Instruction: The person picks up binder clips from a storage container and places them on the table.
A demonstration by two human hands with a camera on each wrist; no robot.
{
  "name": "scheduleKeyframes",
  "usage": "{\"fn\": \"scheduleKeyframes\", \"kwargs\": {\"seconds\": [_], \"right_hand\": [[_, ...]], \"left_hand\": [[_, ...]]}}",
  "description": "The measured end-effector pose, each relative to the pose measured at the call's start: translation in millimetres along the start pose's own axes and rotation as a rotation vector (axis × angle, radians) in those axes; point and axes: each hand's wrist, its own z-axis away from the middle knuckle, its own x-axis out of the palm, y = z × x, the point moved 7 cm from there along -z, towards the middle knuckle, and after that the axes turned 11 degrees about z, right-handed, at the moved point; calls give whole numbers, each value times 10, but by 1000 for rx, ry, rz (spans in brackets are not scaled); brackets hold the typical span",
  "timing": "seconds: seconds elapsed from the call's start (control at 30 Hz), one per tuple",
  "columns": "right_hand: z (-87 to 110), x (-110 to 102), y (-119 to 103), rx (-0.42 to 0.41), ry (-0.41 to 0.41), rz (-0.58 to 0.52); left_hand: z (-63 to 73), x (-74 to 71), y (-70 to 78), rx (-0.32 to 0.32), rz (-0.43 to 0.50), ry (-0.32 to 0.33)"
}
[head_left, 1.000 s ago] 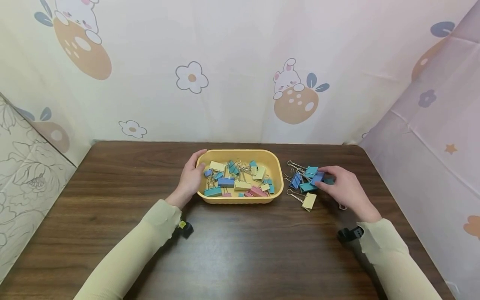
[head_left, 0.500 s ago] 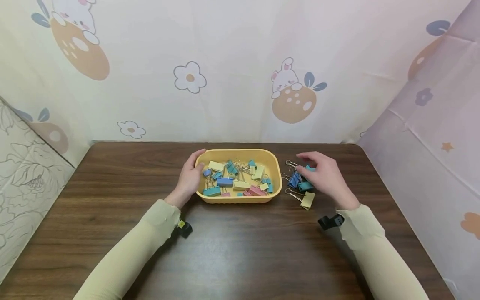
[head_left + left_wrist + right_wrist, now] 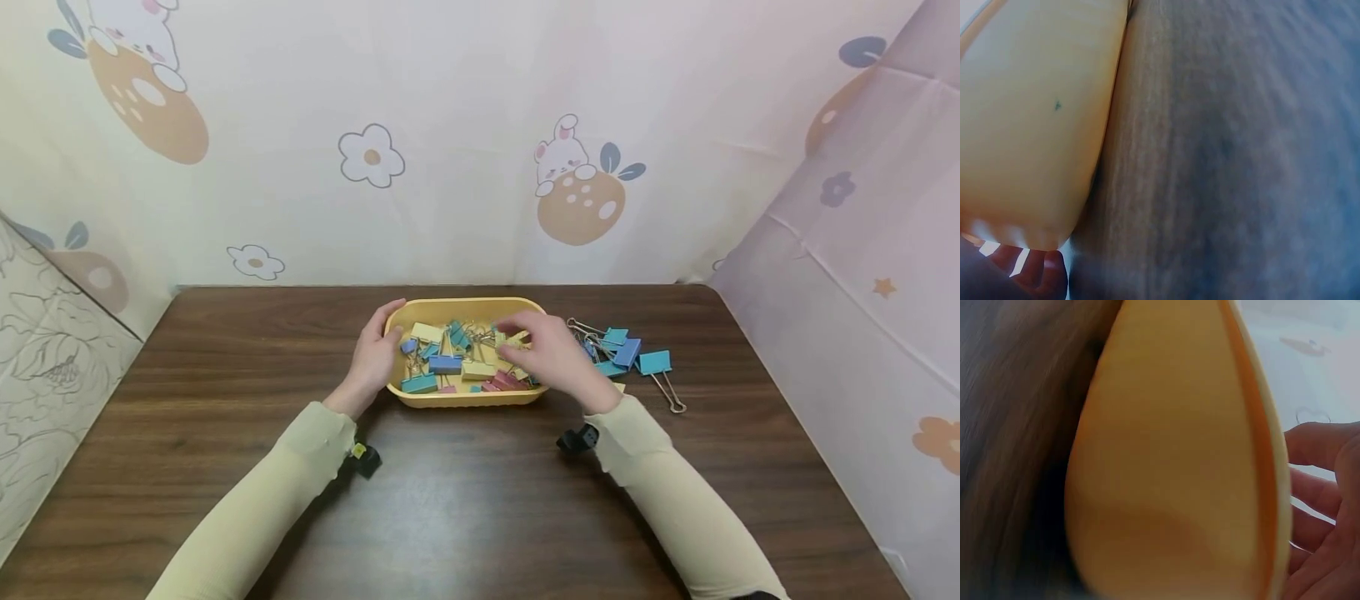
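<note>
A yellow plastic tray (image 3: pixel 472 401) holds several binder clips in blue, teal, yellow and pink. My left hand (image 3: pixel 371 362) grips its left end, thumb over the rim and fingers around the outside. Above the tray's right end is my right hand (image 3: pixel 551 354), thumb and fingers apart, near a yellow binder clip (image 3: pixel 513 338); I see nothing clearly held. In the left wrist view the tray's wall (image 3: pixel 1035 125) hides most of the left hand, with a few fingers (image 3: pixel 1054 273) showing below. The right wrist view has the tray's wall (image 3: pixel 1166 456) beside the right hand (image 3: pixel 1329 519).
Right of the tray, on the brown wooden table (image 3: pixel 465 500), lies a small pile of blue and teal binder clips (image 3: pixel 627 352), with a teal binder clip (image 3: pixel 655 362) beside it. A patterned curtain (image 3: pixel 450 208) hangs behind the table.
My right hand has moved left from the blue clip in the pile to above the tray's right end, leaving the pile in view. My left hand stays on the tray.
</note>
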Motion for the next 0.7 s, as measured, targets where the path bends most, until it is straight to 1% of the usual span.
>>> {"fn": "scheduleKeyframes", "kwargs": {"seconds": [0.17, 0.27, 0.4, 0.5, 0.57, 0.7], "right_hand": [[-114, 226, -240, -83, -112, 42], [-151, 361, -328, -83, -179, 11], [-209, 494, -443, -86, -221, -9], [-258, 581, -489, -95, -235, 51], [-274, 626, -481, -77, -249, 90], [-303, 662, -448, -43, -247, 138]], "left_hand": [[0, 3, 5, -7, -17, 2], [-2, -1, -1, -10, -25, 2], [2, -25, -6, -8, -33, 13], [5, -38, -7, -3, -36, 23], [0, -31, -8, -1, -36, 20], [-13, -10, -4, -6, -27, 9]]}}
